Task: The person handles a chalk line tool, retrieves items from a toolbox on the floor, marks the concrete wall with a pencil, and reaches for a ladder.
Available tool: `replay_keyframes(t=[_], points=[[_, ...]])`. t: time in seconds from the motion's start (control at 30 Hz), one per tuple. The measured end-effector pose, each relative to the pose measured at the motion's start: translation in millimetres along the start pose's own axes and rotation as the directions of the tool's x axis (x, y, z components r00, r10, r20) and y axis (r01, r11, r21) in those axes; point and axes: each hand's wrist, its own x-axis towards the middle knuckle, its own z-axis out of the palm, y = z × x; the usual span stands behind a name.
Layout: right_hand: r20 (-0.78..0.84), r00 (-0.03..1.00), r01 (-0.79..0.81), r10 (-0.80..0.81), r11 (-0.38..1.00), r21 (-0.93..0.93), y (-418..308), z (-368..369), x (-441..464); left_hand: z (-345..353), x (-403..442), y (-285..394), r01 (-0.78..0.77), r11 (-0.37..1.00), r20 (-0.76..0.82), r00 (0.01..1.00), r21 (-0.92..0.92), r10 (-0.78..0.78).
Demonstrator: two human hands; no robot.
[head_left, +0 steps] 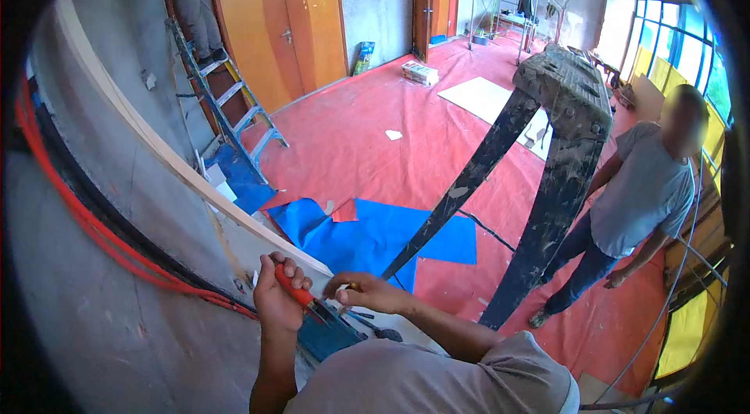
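Note:
My left hand [281, 293] is closed around the red handle of a hand tool [294, 286]; its working end points down and right, and I cannot make out its kind. Just right of it, my right hand [371, 293] has curled fingers, with a small yellowish thing [355, 287] showing among them. What exactly it is stays unclear. Below both hands, close to my body, is a teal bag or pouch [324, 336] with dark tool ends [383, 331] beside it.
A dirty stepladder [566, 90] rises at my right. Red and black conduits [86, 215] and a pale curved strip [168, 155] run along the left wall. Below lie blue sheeting [437, 234] and red floor covering [351, 156]. One person [637, 195] stands right; another [191, 4] is on a ladder [226, 98].

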Motion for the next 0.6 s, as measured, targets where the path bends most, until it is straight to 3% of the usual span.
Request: replay_keyframes(t=[0.03,0.07,0.13,0.2,0.23,0.27,0.3,0.33,0.37,0.4,0.43,0.47,0.5,0.6], points=[[-0.072,0.996,0.051,-0.054,0.998,-0.045,-12,8,3,1,-2,1,0.004,1.000,0.001,1.000,-0.001,-0.004],[0.063,0.998,-0.033,0.030,0.998,0.044,-19,14,7,3,-2,0,-0.023,1.000,-0.020,1.000,0.008,0.023],[0.005,1.000,0.008,-0.008,1.000,-0.024,-10,34,14,-4,3,-1,-0.056,0.998,-0.079,0.995,-0.012,0.055],[-0.099,0.994,0.036,-0.047,0.994,-0.106,-13,22,6,-7,4,6,-0.022,0.999,-0.005,1.000,-0.045,0.022],[0.133,0.990,-0.027,0.047,0.988,-0.151,-14,14,5,-9,5,8,-0.023,1.000,0.050,0.998,-0.022,0.024],[0.377,0.914,-0.073,0.148,0.976,-0.206,-12,8,8,-9,7,8,-0.015,1.000,0.053,0.998,-0.018,0.016],[0.384,0.912,-0.070,0.145,0.977,-0.201,-4,0,5,-7,7,10,-0.073,0.997,0.061,0.995,-0.002,0.073],[0.316,0.944,-0.107,0.097,0.994,0.015,3,-10,-4,-6,4,13,-0.140,0.990,0.063,0.988,0.011,0.139],[0.260,0.962,-0.140,0.081,0.966,0.219,7,-18,-8,-6,5,16,-0.051,0.999,0.009,0.999,-0.007,0.051],[0.005,0.997,-0.070,0.072,0.989,-0.127,6,-6,-3,-11,4,21,-0.008,0.999,-0.054,0.999,-0.043,0.006],[-0.038,0.999,0.015,-0.022,0.984,-0.179,-2,3,4,-20,4,16,0.112,0.984,-0.052,0.991,-0.138,-0.120],[-0.056,0.989,0.120,-0.136,0.967,-0.223,-11,10,11,-21,2,7,0.074,0.997,-0.099,0.992,-0.018,-0.076],[0.013,0.994,-0.113,0.113,0.993,0.018,-14,9,7,-25,9,0,0.045,0.994,-0.059,0.997,-0.104,-0.051],[0.036,0.999,-0.030,0.032,0.998,-0.062,7,16,21,-24,7,4,-0.105,0.990,-0.028,0.994,-0.090,0.103]])
